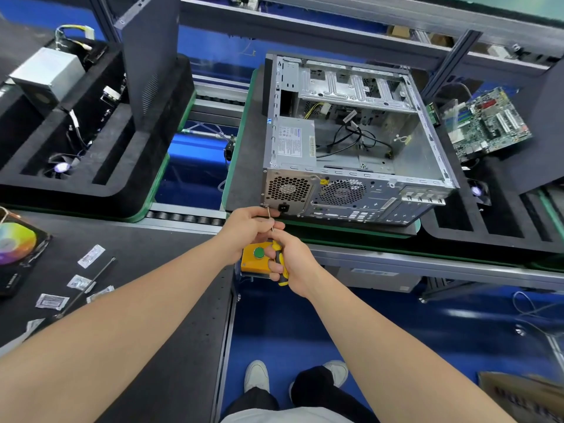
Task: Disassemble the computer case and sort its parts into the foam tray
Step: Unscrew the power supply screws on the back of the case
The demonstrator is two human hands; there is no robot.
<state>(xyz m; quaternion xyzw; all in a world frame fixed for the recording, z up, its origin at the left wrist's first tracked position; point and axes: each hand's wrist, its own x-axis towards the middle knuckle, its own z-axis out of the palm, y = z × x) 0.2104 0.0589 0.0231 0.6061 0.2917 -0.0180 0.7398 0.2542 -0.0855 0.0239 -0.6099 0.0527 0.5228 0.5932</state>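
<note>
Open computer case (351, 141) on a green-edged pallet (247, 154) between black foam trays (100, 184).
Right hand (294, 259) grips the screwdriver (277, 251) handle, left hand (247, 230) pinches its shaft at the case's corner; blue floor (305, 325) below.

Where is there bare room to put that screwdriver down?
Bare bench mat between the packets and the yellow button box; empty slots in the right foam tray. Crowded: the bench's left end, the cabled computer case.

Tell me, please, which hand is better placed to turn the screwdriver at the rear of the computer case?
Right. The right hand grips the screwdriver by its yellow handle; the left hand only steadies the thin shaft near the computer case.
</note>
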